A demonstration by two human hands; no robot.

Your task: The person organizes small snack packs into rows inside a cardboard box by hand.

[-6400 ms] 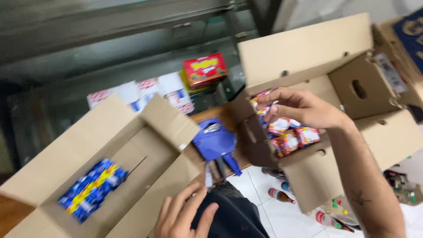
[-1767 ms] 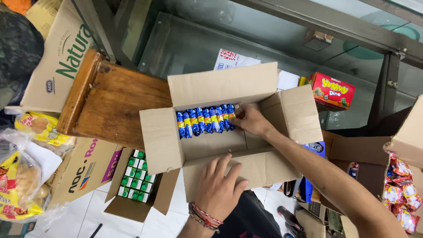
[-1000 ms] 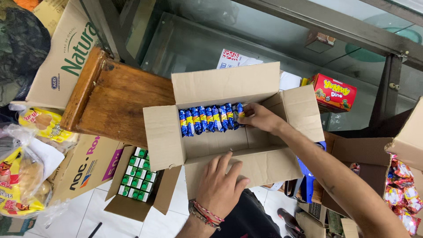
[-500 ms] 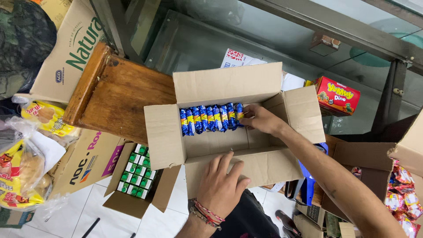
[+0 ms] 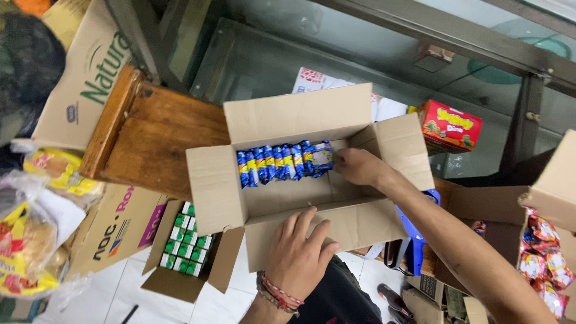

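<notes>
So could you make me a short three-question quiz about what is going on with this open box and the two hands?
1. True or false: the right hand is inside the open cardboard box, at the end of the row of blue packets.
2. Where does the left hand rest?
A. on the wooden stool
B. on the box's near flap
C. in the box of green cartons
3. Fill in: the small box of green cartons on the floor sits to the ___ of the left hand in the picture.

Key
1. True
2. B, flat on the near flap
3. left
</notes>
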